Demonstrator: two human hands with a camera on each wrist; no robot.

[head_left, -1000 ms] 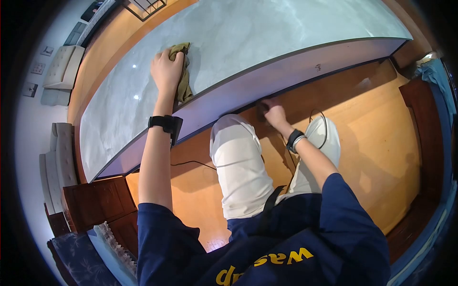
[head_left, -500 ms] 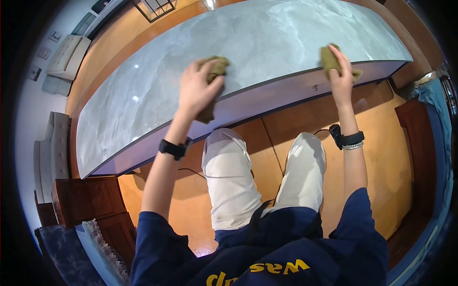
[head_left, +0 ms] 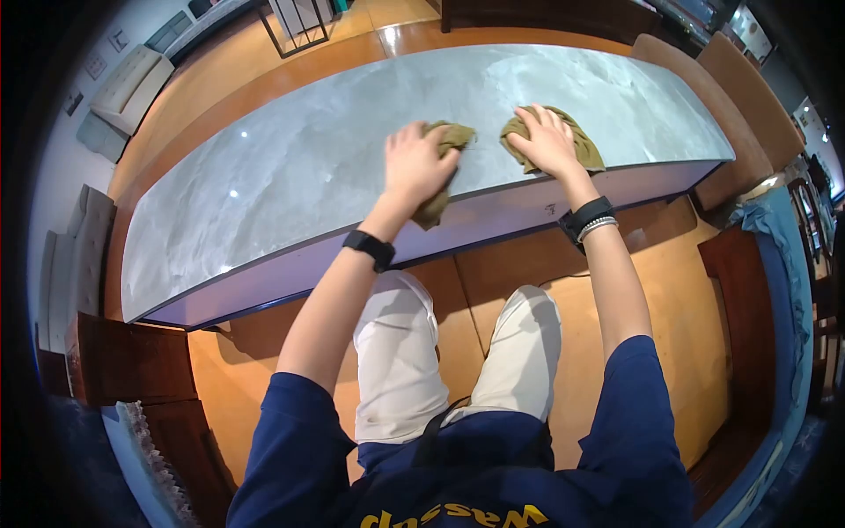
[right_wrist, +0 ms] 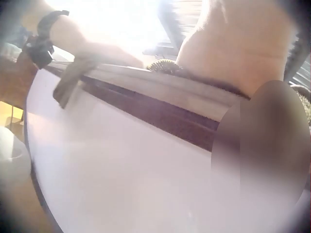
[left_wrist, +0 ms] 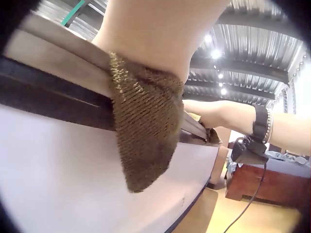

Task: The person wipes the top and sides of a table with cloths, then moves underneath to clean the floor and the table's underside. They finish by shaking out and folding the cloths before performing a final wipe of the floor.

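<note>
A long grey marbled tabletop (head_left: pixel 308 132) stretches across in front of the person. The left hand (head_left: pixel 418 165) grips an olive-green cloth (head_left: pixel 456 139) at the near edge, the cloth bulging between thumb and fingers. In the left wrist view, a ribbed corner of that cloth (left_wrist: pixel 148 131) hangs down over the pale side of the table. To its right, the right hand (head_left: pixel 547 145) lies with spread, fairly straight fingers on a second olive-green cloth (head_left: pixel 583 148), which is spread on the tabletop near the edge.
The person's knees (head_left: pixel 519 326) are close to the table's pale front panel (head_left: pixel 493 211). A dark wooden seat (head_left: pixel 132 356) stands at left and a blue-covered one (head_left: pixel 775 290) at right. Brown upholstered chairs (head_left: pixel 678 110) stand past the table's right end. A thin cable (left_wrist: pixel 252 194) trails from the right wrist.
The right hand came up from beside the knees with a cloth and now rests with it on the tabletop. The left hand slid right along the near edge with its cloth.
</note>
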